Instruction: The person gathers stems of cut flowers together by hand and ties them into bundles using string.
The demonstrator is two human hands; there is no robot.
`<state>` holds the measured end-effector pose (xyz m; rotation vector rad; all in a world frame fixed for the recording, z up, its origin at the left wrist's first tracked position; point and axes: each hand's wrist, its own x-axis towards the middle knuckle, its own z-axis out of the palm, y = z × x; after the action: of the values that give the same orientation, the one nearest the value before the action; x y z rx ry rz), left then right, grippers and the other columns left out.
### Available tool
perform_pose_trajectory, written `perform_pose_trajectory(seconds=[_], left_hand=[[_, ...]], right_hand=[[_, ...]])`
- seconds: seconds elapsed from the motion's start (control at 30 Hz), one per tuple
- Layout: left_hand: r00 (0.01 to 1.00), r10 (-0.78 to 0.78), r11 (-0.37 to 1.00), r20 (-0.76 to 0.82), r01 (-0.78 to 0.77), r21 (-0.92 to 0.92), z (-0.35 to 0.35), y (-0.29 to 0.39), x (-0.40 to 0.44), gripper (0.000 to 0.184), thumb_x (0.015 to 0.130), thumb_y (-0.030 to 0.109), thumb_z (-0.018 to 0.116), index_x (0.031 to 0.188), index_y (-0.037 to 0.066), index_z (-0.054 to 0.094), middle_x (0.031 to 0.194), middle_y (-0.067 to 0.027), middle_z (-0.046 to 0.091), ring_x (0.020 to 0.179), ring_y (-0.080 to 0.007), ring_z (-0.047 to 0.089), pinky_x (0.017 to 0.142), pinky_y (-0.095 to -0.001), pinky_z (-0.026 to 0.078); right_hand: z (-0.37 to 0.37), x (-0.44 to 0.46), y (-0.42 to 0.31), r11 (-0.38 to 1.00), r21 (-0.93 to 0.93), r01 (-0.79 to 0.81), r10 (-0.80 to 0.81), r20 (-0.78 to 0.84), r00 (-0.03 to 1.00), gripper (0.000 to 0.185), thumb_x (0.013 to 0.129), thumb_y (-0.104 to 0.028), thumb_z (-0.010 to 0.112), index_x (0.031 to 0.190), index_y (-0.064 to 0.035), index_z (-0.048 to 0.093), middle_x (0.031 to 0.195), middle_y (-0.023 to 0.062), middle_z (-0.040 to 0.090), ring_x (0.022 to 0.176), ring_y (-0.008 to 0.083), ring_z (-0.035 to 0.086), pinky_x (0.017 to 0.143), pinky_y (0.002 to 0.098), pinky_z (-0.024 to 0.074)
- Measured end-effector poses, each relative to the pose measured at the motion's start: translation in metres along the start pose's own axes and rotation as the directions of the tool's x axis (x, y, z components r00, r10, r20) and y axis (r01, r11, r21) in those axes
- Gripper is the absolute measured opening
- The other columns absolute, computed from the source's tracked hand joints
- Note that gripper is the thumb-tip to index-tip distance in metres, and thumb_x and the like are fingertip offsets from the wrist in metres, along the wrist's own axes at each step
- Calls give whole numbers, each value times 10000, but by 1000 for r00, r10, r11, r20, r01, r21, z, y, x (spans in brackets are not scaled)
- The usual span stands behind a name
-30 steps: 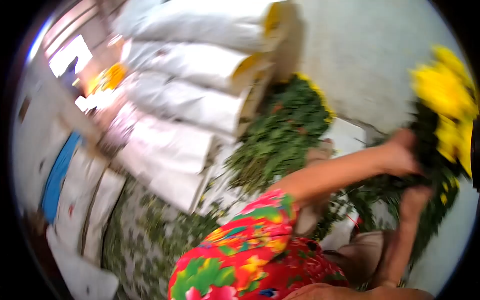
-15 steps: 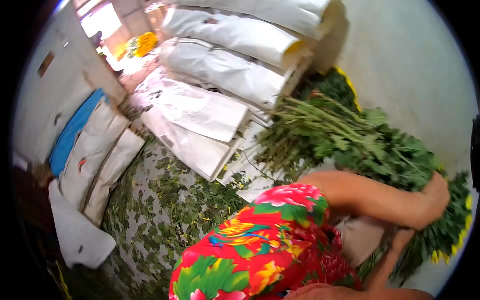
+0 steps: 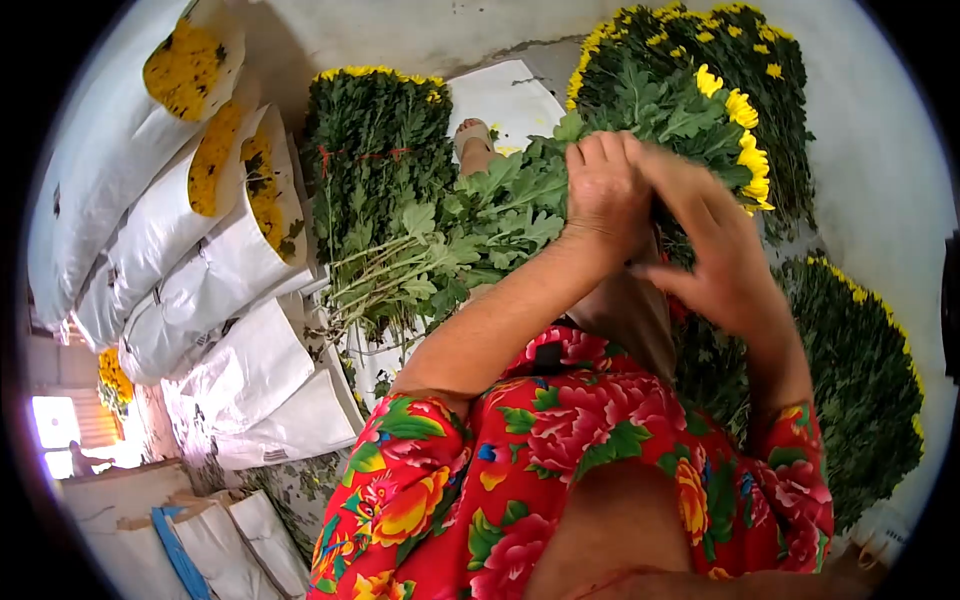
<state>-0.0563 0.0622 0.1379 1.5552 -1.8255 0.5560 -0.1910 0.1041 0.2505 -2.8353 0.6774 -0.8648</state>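
Observation:
A leafy bunch of yellow chrysanthemums (image 3: 748, 150) lies across in front of me, with its cut stems to the left and its flower heads to the right. My left hand (image 3: 606, 188) is closed round the bunch just below the heads. Beside it, my right hand (image 3: 715, 245) is blurred; its fingers and thumb are apart with nothing seen between them. The fingers reach close to the left hand, and I cannot tell if they touch the bunch. My knee is partly hidden under the hands.
Stacked chrysanthemums stand at the back left (image 3: 380, 150), back right (image 3: 790, 110) and right (image 3: 850, 370). White-wrapped flower bundles (image 3: 215, 250) are piled at the left. A foot (image 3: 475, 138) rests near a white sheet (image 3: 510, 100). Folded sacks (image 3: 225, 540) lie lower left.
The view has swung to the right. Both hands were low by the flowers at the far right; now they are in front of me, the left round the bunch, the right spread.

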Motion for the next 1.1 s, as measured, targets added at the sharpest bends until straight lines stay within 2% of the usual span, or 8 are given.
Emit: perform_pose_trajectory(seconds=[0.13, 0.23, 0.43, 0.63, 0.77, 0.9, 1.0, 1.1], left_hand=[[998, -9, 998, 58, 5, 63, 2, -5, -2, 514, 700, 256, 696, 1134, 13, 569, 956, -120, 557, 894, -287, 536, 773, -392, 450], [948, 59, 943, 313, 49, -328, -28, -24, 5, 728, 576, 231, 810, 1192, -37, 529, 1069, -159, 554, 988, -328, 522, 901, -416, 428], [736, 69, 317, 673, 624, -715, -78, -107, 18, 663, 703, 130, 827, 1280, -35, 544, 1251, -143, 592, 1169, -200, 548, 988, -318, 448], [810, 83, 961, 580, 88, -261, -90, -87, -11, 1365, 447, 406, 950, 1500, -25, 197, 1503, -243, 310, 1358, -350, 376, 1118, -417, 324], [859, -83, 990, 506, 129, -57, -42, -57, -50, 914, 529, 176, 883, 1275, -28, 395, 1136, -225, 554, 1081, -428, 535, 888, -458, 469], [847, -107, 991, 521, 134, -13, -37, -58, -54, 938, 540, 204, 868, 1299, -55, 381, 1244, -254, 527, 1114, -432, 531, 927, -446, 466], [844, -144, 981, 517, 189, -35, -37, -61, -47, 856, 561, 193, 845, 1295, 20, 441, 1148, -210, 606, 995, -403, 616, 838, -431, 515], [824, -167, 979, 541, 205, -10, -41, -63, -43, 823, 569, 180, 831, 1291, 15, 473, 1114, -206, 629, 946, -392, 645, 814, -410, 529]], right_hand=[[24, 24, 56, 995, -83, 51, -33, 199, 979, 1202, 494, -256, 875, 1493, -19, 250, 1314, 153, 533, 1194, 326, 502, 1012, 436, 355], [35, 25, 66, 992, -118, 38, 3, 323, 946, 1281, 469, -268, 894, 1516, -21, 198, 1211, 155, 565, 1115, 321, 529, 974, 410, 350], [63, 19, 62, 769, -592, 242, -126, 231, 965, 728, 695, -139, 682, 1365, 45, 464, 922, 63, 596, 911, 191, 557, 829, 320, 397], [73, 2, 82, 765, -596, 246, -211, 128, 969, 450, 705, -188, 666, 1114, -11, 604, 877, 38, 604, 905, 188, 563, 817, 314, 404], [73, -2, 71, 699, -680, 221, -98, 215, 972, 437, 792, -212, 592, 1198, -50, 584, 937, -1, 557, 950, 143, 511, 835, 280, 365], [53, -10, 72, 762, -616, 199, -74, 221, 972, 527, 739, -260, 680, 1216, -62, 574, 1029, -6, 578, 1061, 153, 502, 929, 320, 363], [-2, -21, 65, 956, -174, 236, -227, 70, 971, 226, 744, -232, 683, 935, -114, 654, 926, 9, 618, 917, 168, 576, 812, 304, 456], [-37, -73, 73, 908, -228, -351, 355, -25, 935, 341, 777, -242, 782, 1048, -64, 678, 910, 63, 660, 864, 215, 647, 756, 370, 505]])
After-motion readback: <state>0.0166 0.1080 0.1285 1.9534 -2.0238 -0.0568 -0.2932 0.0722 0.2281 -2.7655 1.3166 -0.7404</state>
